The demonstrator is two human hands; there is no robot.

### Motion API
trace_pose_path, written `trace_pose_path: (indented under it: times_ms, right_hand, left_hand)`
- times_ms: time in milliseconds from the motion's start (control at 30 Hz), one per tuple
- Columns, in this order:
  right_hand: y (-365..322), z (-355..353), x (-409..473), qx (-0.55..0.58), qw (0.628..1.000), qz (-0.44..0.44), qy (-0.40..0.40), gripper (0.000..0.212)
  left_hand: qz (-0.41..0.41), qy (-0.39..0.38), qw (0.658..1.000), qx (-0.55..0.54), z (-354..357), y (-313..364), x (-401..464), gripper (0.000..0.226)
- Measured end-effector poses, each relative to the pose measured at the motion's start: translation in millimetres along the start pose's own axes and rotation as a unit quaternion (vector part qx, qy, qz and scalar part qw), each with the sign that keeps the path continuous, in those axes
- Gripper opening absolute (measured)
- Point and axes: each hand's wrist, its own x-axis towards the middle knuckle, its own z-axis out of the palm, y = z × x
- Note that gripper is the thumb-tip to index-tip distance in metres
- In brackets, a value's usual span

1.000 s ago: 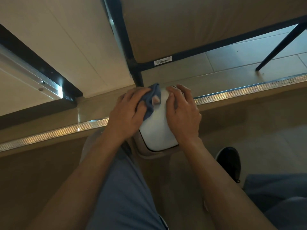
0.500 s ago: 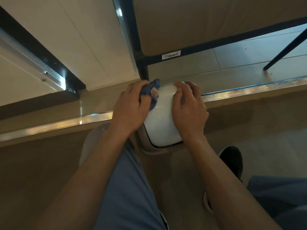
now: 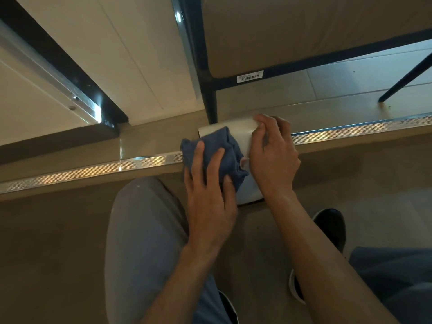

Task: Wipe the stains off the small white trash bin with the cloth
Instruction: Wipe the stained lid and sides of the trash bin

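While the left hand (image 3: pixel 211 195) presses a bunched blue cloth (image 3: pixel 219 153) against the small white trash bin (image 3: pixel 239 133), the right hand (image 3: pixel 274 157) steadies the bin from its other side. The left grip is closed on the cloth, with the fingers spread over the top of it and the cloth bulging out between and beyond them. The right grip is clamped on the bin's right edge, its fingers curled over the far rim (the fingertips are a little blurred). The bin lies tipped on its side on the floor, across a ribbed metal threshold strip (image 3: pixel 93 170) that runs from left to right, and just in front of a dark furniture leg (image 3: pixel 209 97). Most of the bin is hidden beneath the cloth and the two hands; only its pale upper face and a bit of its near end show. Below the arms are a grey trouser knee (image 3: pixel 145 230) and a dark shoe (image 3: pixel 332 228).
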Motion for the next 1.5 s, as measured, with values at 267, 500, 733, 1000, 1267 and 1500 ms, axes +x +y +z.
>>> trace_pose_path:
  times_ms: [267,500,733,1000,1267,1500]
  right_hand:
    - [4.7,1.7,2.8,0.001,1.0,-0.015,-0.002,0.029]
    - [3.5,3.8,1.8,0.002,1.0,0.0,0.004,0.032]
    - [3.5,1.2,0.4,0.001,1.0,-0.019,-0.007,0.032]
    - [-1.2,2.3,-0.5,-0.005,1.0,0.014,0.002,0.029]
    - [-0.2,0.8,-1.0,-0.01,1.0,-0.01,-0.005,0.03]
    - [-1.4,3.1,-0.3,-0.01,1.0,0.008,0.003,0.03]
  left_hand:
    - [-0.058,-0.033,0.998,-0.013,-14.7,8.4,74.4,0.047]
    - [-0.041,0.0,0.998,-0.04,-4.2,6.2,43.1,0.051]
    - [-0.055,0.015,0.997,-0.054,0.0,5.0,26.1,0.048]
    - [-0.101,-0.007,0.992,-0.074,-8.9,-1.5,97.6,0.036]
    - [-0.063,0.01,0.994,-0.089,-2.0,4.0,19.2,0.052]
    - [-0.084,-0.083,0.991,0.056,-9.8,0.4,126.9,0.043]
